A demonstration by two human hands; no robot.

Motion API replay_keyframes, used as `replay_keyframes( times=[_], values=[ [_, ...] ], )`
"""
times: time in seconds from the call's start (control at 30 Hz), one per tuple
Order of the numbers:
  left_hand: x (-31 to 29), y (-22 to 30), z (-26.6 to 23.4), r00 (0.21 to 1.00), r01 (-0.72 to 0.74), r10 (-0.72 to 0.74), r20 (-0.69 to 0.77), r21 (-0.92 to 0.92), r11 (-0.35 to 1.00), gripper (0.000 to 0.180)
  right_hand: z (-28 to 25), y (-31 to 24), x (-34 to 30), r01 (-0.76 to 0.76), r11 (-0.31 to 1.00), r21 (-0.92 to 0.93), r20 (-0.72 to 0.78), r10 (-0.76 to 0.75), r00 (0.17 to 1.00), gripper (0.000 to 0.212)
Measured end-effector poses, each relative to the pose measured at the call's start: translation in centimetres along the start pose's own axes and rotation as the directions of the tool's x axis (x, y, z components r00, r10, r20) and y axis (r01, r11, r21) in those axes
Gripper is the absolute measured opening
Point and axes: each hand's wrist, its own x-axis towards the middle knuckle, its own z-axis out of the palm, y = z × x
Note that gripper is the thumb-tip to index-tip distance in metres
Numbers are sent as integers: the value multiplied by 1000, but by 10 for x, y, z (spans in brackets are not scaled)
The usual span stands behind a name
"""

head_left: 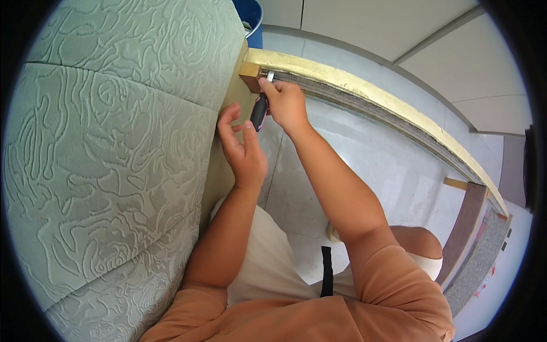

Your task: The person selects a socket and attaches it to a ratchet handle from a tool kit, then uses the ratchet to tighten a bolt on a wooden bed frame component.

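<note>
Right hand drives a tool into the corner of a wooden frame beside a padded headboard.

At the far left stands the pale green embossed headboard (108, 148), filling that side. Next to it, the left hand (242, 149) is loose and empty, fingers spread, just below and left of the tool without touching it. The right hand (285, 102) is clenched around a screwdriver (259, 112) with a black and pink handle; its long axis runs up and slightly right, the tip at a small metal fitting (270, 75) on the corner block (249, 76). From there the yellow frame rail (376, 94) arcs away to the right over the pale floor (393, 171). A blue bin (250, 17) sits behind the corner; nothing blocks the tool.
</note>
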Motion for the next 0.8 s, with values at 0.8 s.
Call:
replay_keyframes(
  times=[0.8],
  values=[
    [-1,0,-2,1000,8,-8,12,-5,1000,33,-6,2,-3,254,903,-347,-148,-320,936,32]
  ],
)
